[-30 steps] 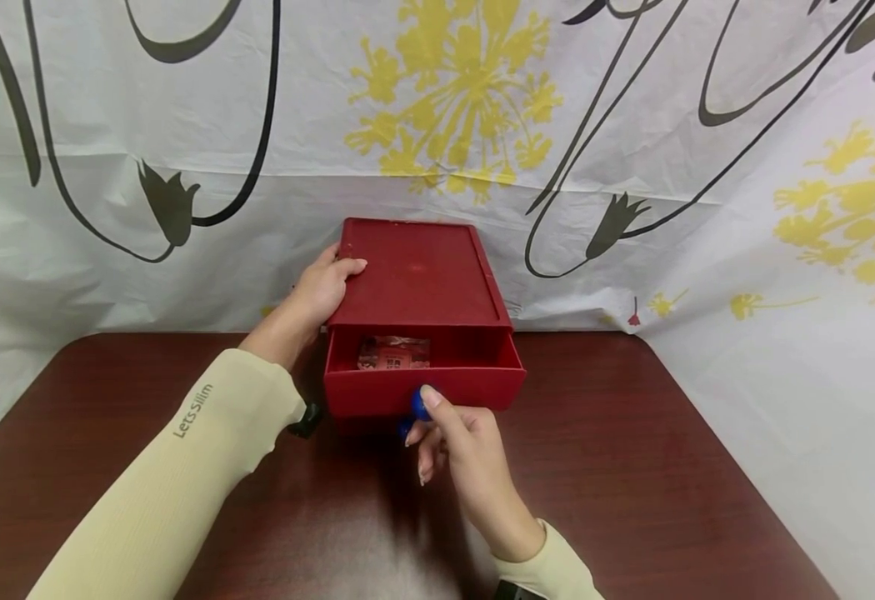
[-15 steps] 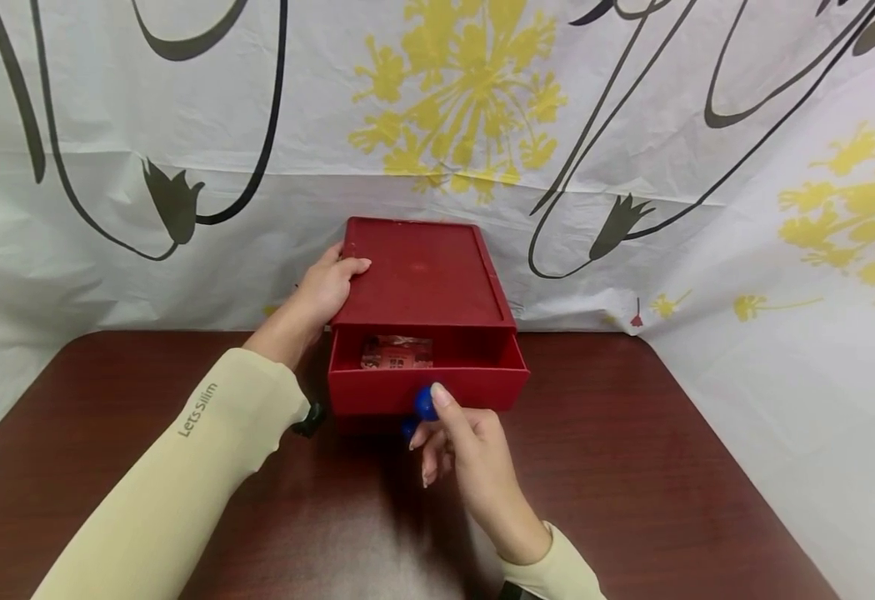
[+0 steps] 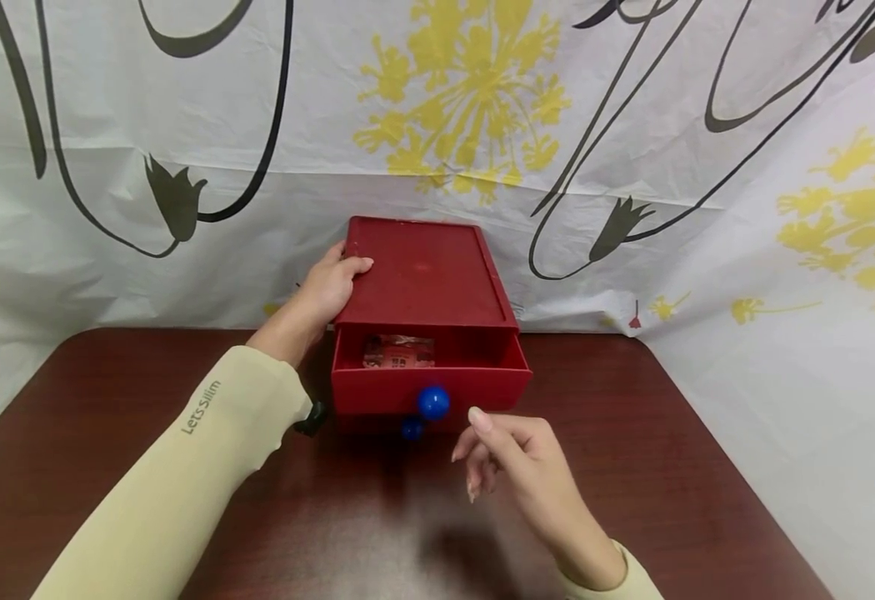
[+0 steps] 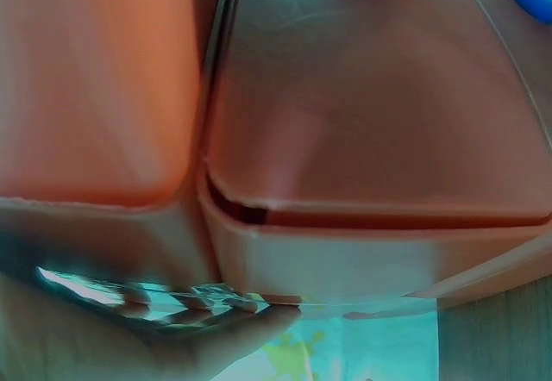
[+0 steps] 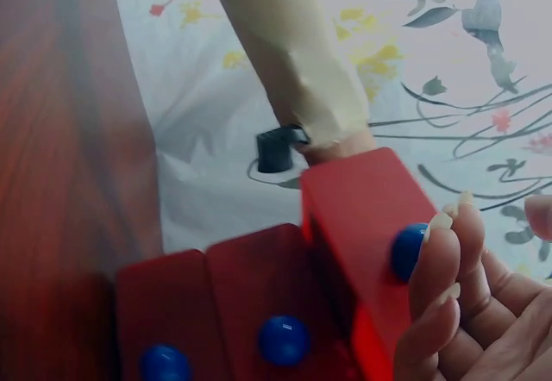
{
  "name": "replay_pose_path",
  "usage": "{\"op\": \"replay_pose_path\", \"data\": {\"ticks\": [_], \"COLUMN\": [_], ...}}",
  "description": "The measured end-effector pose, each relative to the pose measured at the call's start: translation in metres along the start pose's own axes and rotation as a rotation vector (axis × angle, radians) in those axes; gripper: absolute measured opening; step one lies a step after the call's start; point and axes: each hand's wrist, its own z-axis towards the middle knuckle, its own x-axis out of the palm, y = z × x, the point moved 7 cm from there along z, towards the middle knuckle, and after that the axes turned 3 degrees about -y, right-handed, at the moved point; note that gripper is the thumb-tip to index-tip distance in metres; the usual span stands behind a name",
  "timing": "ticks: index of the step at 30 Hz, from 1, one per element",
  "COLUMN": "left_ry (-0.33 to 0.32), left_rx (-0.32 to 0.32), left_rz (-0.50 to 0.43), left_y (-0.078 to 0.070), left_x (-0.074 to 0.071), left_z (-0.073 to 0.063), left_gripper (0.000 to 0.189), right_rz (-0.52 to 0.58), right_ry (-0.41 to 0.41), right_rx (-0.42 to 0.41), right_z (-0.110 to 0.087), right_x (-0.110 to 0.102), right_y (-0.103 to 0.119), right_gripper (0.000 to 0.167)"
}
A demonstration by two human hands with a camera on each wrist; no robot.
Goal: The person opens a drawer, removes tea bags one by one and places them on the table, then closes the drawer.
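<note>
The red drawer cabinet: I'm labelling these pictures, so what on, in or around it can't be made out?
Packet: head view; its lower part is hidden behind the front of the open drawer, and its print is too small to read.
Left hand: head view; the cabinet hides most of its fingers.
Bottom knob: right wrist view; cut off by the lower edge.

Your drawer cabinet point(image 3: 422, 271) is plain deep red, and the drawer point(image 3: 377, 392) is basically the same red, with solid blue knobs point(image 3: 433, 403) and a pinkish-red packet point(image 3: 400, 352) that's got dark markings. You've got pale cream-yellow sleeves point(image 3: 175, 483), dark lettering on the left one, plus a reddish-brown wood-grain table point(image 3: 677, 483). Your backdrop cloth point(image 3: 317, 100) is white with yellow flower bursts and dark grey swirly stems.
</note>
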Motion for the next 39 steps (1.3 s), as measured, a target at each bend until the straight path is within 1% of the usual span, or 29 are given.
{"op": "replay_pose_path", "data": {"ticks": [3,9,15,19,22,24,27,30,34,36,39], "left_ry": [-0.009,0.022,0.03,0.033,0.032,0.03,0.025,0.022,0.025,0.029,0.035], "left_rx": [-0.005,-0.029,-0.024,-0.026,-0.03,-0.031,-0.036,-0.043,-0.045,-0.043,-0.038], "left_rz": [0.005,-0.004,-0.016,-0.015,-0.013,-0.011,-0.009,-0.002,-0.002,-0.006,-0.011], "left_y": [0.0,0.001,0.0,0.001,0.001,0.001,0.0,0.0,0.0,0.0,0.0], "left_x": [-0.001,-0.002,0.0,0.002,0.003,0.003,0.001,-0.001,-0.002,-0.001,-0.001], "left_z": [0.0,-0.001,0.0,0.0,0.0,0.0,-0.001,-0.003,-0.004,-0.004,-0.003], "left_gripper": [0.066,0.066,0.066,0.066,0.067,0.067,0.067,0.066,0.066,0.067,0.067], "right_rz": [-0.038,-0.07,-0.072,-0.107,-0.185,-0.248,-0.333,-0.414,-0.549,-0.61,-0.677], "right_ry": [0.01,0.032,0.082,0.077,0.049,0.034,0.027,0.049,0.107,0.132,0.142], "right_rx": [-0.05,-0.059,-0.117,-0.135,-0.115,-0.085,-0.048,-0.027,-0.03,-0.044,-0.073], "right_z": [0.003,0.011,0.019,0.029,0.04,0.05,0.065,0.078,0.093,0.099,0.105], "right_x": [-0.006,-0.016,-0.02,-0.024,-0.029,-0.031,-0.033,-0.031,-0.024,-0.02,-0.017], "right_y": [0.01,0.029,0.051,0.064,0.071,0.072,0.073,0.07,0.064,0.061,0.059], "right_gripper": [0.035,0.029,0.022,0.016,0.014,0.014,0.012,0.014,0.018,0.019,0.019]}}
